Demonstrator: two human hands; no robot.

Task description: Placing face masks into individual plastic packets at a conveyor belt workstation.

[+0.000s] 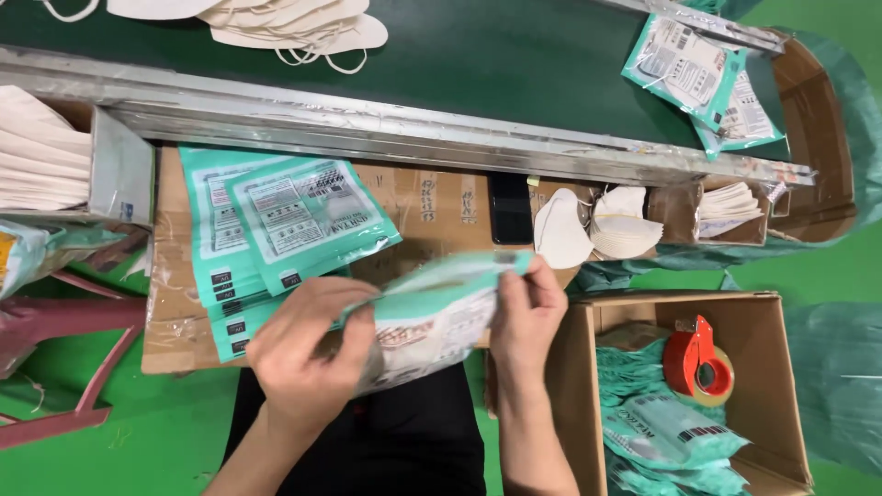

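My left hand [308,354] and my right hand [525,317] both grip one green-and-white plastic pouch [432,312], held tilted over the cardboard work surface [432,207]. The left hand pinches its lower left end, the right hand its upper right end. A fanned stack of flat empty pouches [276,230] of the same kind lies just left of the hands. Folded white face masks [593,230] sit in a small pile to the upper right of my right hand.
A dark green conveyor belt [496,64] with a metal rail runs along the top, carrying loose masks [294,23] and filled pouches [703,78]. An open cardboard box [772,404] at right holds filled pouches and a red tape dispenser [698,363]. A black phone [510,209] lies on the cardboard.
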